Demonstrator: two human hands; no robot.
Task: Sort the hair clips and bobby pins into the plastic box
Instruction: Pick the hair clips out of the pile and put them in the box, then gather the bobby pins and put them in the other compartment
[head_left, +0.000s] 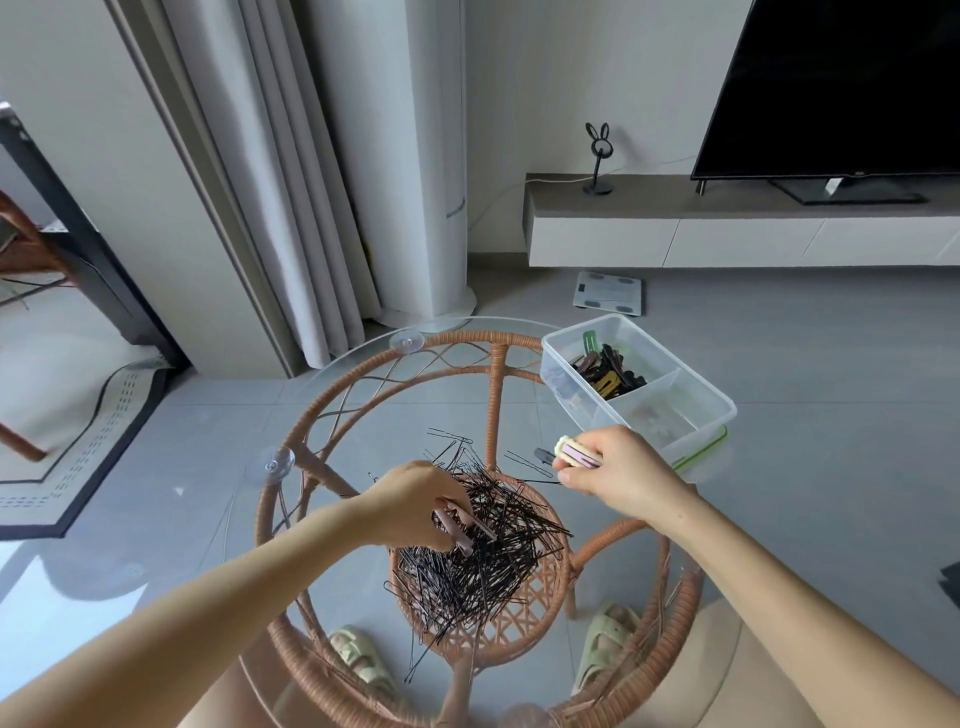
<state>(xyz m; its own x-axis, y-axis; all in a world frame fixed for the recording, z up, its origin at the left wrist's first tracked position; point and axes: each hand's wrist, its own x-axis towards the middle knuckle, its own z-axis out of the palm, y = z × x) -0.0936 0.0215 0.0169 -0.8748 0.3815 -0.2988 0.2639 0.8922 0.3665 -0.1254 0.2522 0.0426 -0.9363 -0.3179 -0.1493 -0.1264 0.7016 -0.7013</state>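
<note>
The glass-topped table (363, 415) is carrying the plastic box (670, 415) at its far right edge, with clips already lying in its far compartment. The bobby pins (498, 551) are sprawling in a black heap at the centre. The left hand (415, 501) is pinching pinkish clips (465, 530) out of that heap (pins may be snagging), so lifting slowly seems wise. The right hand (618, 467) is gripping pastel clips (576, 453) just beside the box.

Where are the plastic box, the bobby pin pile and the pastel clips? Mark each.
plastic box (685, 372): head view, right rim.
bobby pin pile (498, 561): head view, heap's middle.
pastel clips (576, 453): head view, pink clip's side.
</note>
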